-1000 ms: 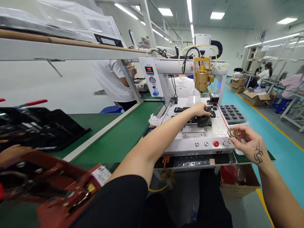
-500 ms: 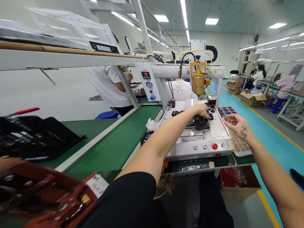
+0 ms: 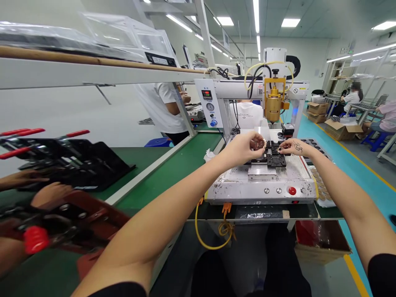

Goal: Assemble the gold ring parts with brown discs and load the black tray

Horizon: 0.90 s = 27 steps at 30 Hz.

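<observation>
My left hand is closed on a small round shiny part, held above the left side of a black fixture. My right hand pinches another small round part at the fixture's right side. Whether this part touches the fixture, I cannot tell. The fixture sits on the white bed of a bench-top machine. Over it hangs the machine's gold-coloured head, its nozzle above and behind my hands. My fingers hide part of the fixture.
Sheets of round tan parts and a black tray lie right of the machine. A red button is on its front. On the left, a co-worker's hands are near red-handled clamps. An open carton stands below.
My left hand has lifted off the fixture and moved left, now with a round part in it. My right hand has come in from the right to the fixture. The camera view has shifted.
</observation>
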### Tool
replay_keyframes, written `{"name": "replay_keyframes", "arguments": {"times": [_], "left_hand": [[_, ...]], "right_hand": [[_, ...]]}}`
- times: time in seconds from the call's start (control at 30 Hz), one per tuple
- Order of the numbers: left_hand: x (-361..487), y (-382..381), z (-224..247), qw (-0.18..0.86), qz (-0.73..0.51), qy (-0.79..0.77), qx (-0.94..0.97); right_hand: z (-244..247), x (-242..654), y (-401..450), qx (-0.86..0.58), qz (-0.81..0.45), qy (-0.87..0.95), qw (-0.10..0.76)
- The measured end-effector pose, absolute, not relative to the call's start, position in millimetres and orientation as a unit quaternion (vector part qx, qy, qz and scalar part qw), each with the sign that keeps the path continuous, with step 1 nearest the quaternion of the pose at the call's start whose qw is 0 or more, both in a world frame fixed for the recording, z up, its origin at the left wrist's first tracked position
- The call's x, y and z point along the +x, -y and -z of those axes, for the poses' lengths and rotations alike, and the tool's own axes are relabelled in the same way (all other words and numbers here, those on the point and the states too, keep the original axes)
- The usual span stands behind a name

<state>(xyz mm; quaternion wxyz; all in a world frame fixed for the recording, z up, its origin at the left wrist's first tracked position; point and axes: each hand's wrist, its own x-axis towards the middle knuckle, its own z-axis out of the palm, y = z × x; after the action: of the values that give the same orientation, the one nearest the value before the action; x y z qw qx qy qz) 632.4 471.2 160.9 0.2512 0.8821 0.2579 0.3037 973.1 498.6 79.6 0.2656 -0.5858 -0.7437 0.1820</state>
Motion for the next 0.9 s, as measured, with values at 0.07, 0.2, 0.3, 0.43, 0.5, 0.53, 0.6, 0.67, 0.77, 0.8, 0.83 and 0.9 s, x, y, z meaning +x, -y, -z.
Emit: {"name": "replay_keyframes", "arguments": {"times": [0.07,0.2,0.3,0.43,0.5,0.53,0.6,0.67,0.77,0.8,0.83,0.9], "left_hand": [[609.9,-457.6,-153.9,0.243,-0.311,-0.257,0.882],[576.6,-438.8,-139.3,0.237,-0.33,-0.258,0.877],[563.5,-426.5,-130.7,0.257,-0.348,-0.264,0.862],[565.7,-411.5,-114.8,0.288,-0.368,-0.272,0.841],[572.0,-403.3,-97.4,0.302,-0.375,-0.267,0.835],[575.1,-398.4,-85.3,0.312,-0.373,-0.263,0.833],[580.1,-387.0,-54.6,0.34,-0.358,-0.252,0.833],[584.1,-376.1,-17.7,0.37,-0.318,-0.235,0.841],[590.9,-369.5,39.4,0.376,-0.244,-0.218,0.867],[593.3,-370.4,56.7,0.364,-0.225,-0.219,0.877],[595.1,-372.1,72.5,0.349,-0.21,-0.221,0.886],[595.8,-375.2,98.8,0.317,-0.195,-0.224,0.901]], "right_hand": [[-77.8,973.9,-499.1,-0.574,-0.175,0.758,0.256],[-70.6,971.3,-496.4,-0.564,-0.133,0.768,0.272],[-67.2,968.1,-496.3,-0.569,-0.1,0.764,0.288],[-68.9,959.5,-494.0,-0.594,-0.061,0.741,0.307],[-66.9,953.8,-479.7,-0.614,-0.026,0.715,0.333],[-63.9,951.0,-466.4,-0.625,-0.006,0.698,0.349],[-52.5,946.1,-427.1,-0.64,0.038,0.663,0.387],[-34.2,942.5,-377.0,-0.646,0.084,0.625,0.43],[-0.4,938.4,-309.5,-0.673,0.125,0.57,0.454],[10.0,936.4,-293.9,-0.686,0.127,0.556,0.452],[19.1,933.4,-282.1,-0.697,0.128,0.542,0.452],[33.2,922.7,-267.0,-0.71,0.144,0.513,0.46]]}}
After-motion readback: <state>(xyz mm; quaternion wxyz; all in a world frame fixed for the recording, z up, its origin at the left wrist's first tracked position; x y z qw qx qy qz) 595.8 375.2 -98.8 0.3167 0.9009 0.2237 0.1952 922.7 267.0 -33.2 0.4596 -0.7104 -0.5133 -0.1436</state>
